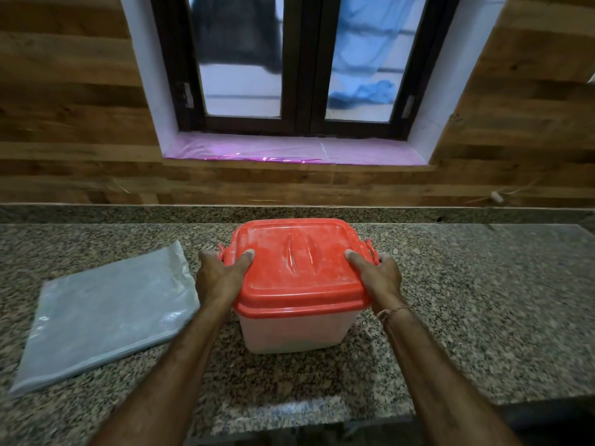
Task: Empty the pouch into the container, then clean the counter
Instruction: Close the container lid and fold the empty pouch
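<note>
Squarely on counter, translucent container, dusty red lid on

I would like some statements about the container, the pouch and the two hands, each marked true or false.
1. The red lid is on the container. True.
2. The pouch lies to the right of the container. False: it lies flat to its left.
3. Both the left hand and the right hand touch the lid. True.
4. The left hand holds the pouch. False: it is on the lid's side.
</note>
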### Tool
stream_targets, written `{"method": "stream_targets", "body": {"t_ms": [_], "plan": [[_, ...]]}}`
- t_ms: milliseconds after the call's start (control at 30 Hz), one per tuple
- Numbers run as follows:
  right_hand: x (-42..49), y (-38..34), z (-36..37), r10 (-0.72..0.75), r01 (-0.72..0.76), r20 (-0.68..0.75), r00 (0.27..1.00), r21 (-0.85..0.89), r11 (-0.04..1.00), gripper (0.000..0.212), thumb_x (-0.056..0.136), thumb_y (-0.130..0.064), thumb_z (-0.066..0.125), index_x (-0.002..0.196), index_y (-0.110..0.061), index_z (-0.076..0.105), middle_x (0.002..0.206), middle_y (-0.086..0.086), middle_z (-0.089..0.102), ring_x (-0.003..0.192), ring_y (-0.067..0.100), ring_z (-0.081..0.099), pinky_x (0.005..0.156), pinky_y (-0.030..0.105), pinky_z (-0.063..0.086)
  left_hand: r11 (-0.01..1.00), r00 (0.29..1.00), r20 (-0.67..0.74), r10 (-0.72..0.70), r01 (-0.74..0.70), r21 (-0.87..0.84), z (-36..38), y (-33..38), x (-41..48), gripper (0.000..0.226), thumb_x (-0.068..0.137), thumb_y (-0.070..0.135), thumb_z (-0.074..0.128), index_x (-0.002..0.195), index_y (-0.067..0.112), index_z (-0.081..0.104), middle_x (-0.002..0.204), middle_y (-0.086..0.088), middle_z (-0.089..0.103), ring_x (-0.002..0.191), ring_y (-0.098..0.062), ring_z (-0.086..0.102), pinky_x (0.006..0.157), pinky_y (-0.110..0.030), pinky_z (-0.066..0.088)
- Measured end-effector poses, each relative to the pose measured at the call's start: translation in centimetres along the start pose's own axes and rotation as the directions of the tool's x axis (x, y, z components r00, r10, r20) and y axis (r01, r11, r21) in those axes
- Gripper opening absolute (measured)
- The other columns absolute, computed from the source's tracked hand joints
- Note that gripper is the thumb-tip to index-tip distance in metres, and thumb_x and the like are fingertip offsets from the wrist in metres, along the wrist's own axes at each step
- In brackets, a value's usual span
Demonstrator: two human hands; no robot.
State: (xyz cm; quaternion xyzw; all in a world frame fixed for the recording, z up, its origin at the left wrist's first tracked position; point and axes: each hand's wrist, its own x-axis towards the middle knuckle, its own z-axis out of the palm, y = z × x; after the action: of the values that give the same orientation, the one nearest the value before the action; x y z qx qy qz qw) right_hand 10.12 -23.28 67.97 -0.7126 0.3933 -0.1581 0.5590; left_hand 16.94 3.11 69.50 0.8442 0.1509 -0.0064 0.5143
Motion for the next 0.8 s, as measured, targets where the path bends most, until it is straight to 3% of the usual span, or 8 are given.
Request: {"method": "stream_targets", "body": {"t_ms": [67, 133, 233, 400, 500, 633, 733, 800], "plan": [[-0.2, -0.2, -0.3, -0.013, 0.013, 0.028, 1.000, 0.005, 1.000, 0.069, 0.068, -0.056, 0.085, 0.118, -0.019, 0.056, 0.108, 0.004, 0.068, 0.084, 0.024, 0.074, 0.063, 0.038, 0.065, 1.000, 0.999, 0.025, 0.024, -0.024, 0.001, 0.1, -0.1, 0.0, 0.082, 0.084, 0.056, 0.073, 0.143, 0.010, 0.040, 0.138, -0.018, 0.060, 0.117, -0.038, 0.063, 0.095, -0.047, 0.055], [-0.3, -0.3, -0.5, -0.043, 0.043, 0.041, 0.998, 0.001, 0.999, 0.062, 0.072, -0.054, 0.084, 0.116, -0.020, 0.056, 0.107, 0.004, 0.068, 0.083, 0.024, 0.075, 0.063, 0.041, 0.065, 0.996, 0.995, 0.054, 0.082, -0.084, 0.034, 0.1, 0.0, -0.2, 0.077, 0.093, 0.051, 0.065, 0.151, 0.011, 0.035, 0.143, -0.018, 0.056, 0.121, -0.038, 0.061, 0.096, -0.042, 0.052], [-0.4, -0.2, -0.4, -0.100, 0.101, 0.032, 0.994, -0.036, 0.994, 0.062, 0.075, -0.056, 0.079, 0.124, -0.025, 0.058, 0.110, 0.002, 0.070, 0.087, 0.024, 0.075, 0.070, 0.048, 0.066, 0.972, 0.980, 0.084, 0.180, -0.190, 0.135, 0.3, 0.1, -0.8, 0.065, 0.103, 0.044, 0.052, 0.154, 0.008, 0.035, 0.145, -0.018, 0.056, 0.126, -0.036, 0.059, 0.084, -0.034, 0.042], [-1.0, -0.4, 0.0, -0.317, 0.314, 0.033, 0.948, -0.271, 0.910, 0.053, 0.095, -0.053, 0.056, 0.138, -0.022, 0.057, 0.118, 0.003, 0.070, 0.095, 0.020, 0.069, 0.082, 0.040, 0.061, 0.938, 0.965, 0.111, 0.236, -0.256, 0.234, 0.7, -0.4, -0.2, 0.064, 0.106, 0.044, 0.042, 0.158, 0.008, 0.030, 0.145, -0.020, 0.055, 0.127, -0.038, 0.058, 0.091, -0.039, 0.046], [-1.2, -0.6, 0.5, -0.339, 0.335, 0.076, 0.938, -0.460, 0.822, 0.065, 0.099, -0.055, 0.036, 0.153, -0.019, 0.042, 0.135, 0.010, 0.065, 0.114, 0.026, 0.065, 0.097, 0.045, 0.055, 0.920, 0.965, 0.117, 0.236, -0.261, 0.294, 1.0, -0.3, -0.2, 0.066, 0.107, 0.046, 0.036, 0.161, 0.010, 0.021, 0.150, -0.020, 0.049, 0.130, -0.039, 0.055, 0.097, -0.043, 0.047], [-1.6, -1.1, 0.7, -0.342, 0.354, 0.135, 0.930, -0.577, 0.736, 0.058, 0.108, -0.040, 0.029, 0.160, -0.015, 0.026, 0.160, 0.009, 0.041, 0.141, 0.027, 0.047, 0.114, 0.046, 0.042, 0.900, 0.964, 0.117, 0.238, -0.264, 0.347, 1.2, -0.2, -0.3, 0.069, 0.107, 0.047, 0.031, 0.162, 0.010, 0.012, 0.159, -0.020, 0.039, 0.134, -0.040, 0.051, 0.103, -0.048, 0.046], [-1.7, -1.2, 0.1, -0.341, 0.379, 0.172, 0.924, -0.515, 0.769, 0.058, 0.107, -0.042, 0.034, 0.160, -0.018, 0.027, 0.154, 0.008, 0.048, 0.133, 0.027, 0.054, 0.109, 0.047, 0.047, 0.913, 0.963, 0.139, 0.230, -0.263, 0.313, 1.2, -0.5, -0.2, 0.071, 0.107, 0.050, 0.033, 0.163, 0.013, 0.010, 0.155, -0.020, 0.043, 0.130, -0.039, 0.054, 0.095, -0.042, 0.047], [-1.4, -1.0, -0.5, -0.268, 0.321, 0.199, 0.943, -0.322, 0.891, 0.056, 0.103, -0.047, 0.047, 0.154, -0.023, 0.038, 0.132, 0.002, 0.062, 0.108, 0.023, 0.068, 0.093, 0.046, 0.059, 0.950, 0.968, 0.149, 0.203, -0.232, 0.209, 0.9, -0.9, -0.2, 0.075, 0.103, 0.056, 0.040, 0.162, 0.018, 0.015, 0.147, -0.017, 0.053, 0.121, -0.036, 0.062, 0.087, -0.034, 0.048]]}}
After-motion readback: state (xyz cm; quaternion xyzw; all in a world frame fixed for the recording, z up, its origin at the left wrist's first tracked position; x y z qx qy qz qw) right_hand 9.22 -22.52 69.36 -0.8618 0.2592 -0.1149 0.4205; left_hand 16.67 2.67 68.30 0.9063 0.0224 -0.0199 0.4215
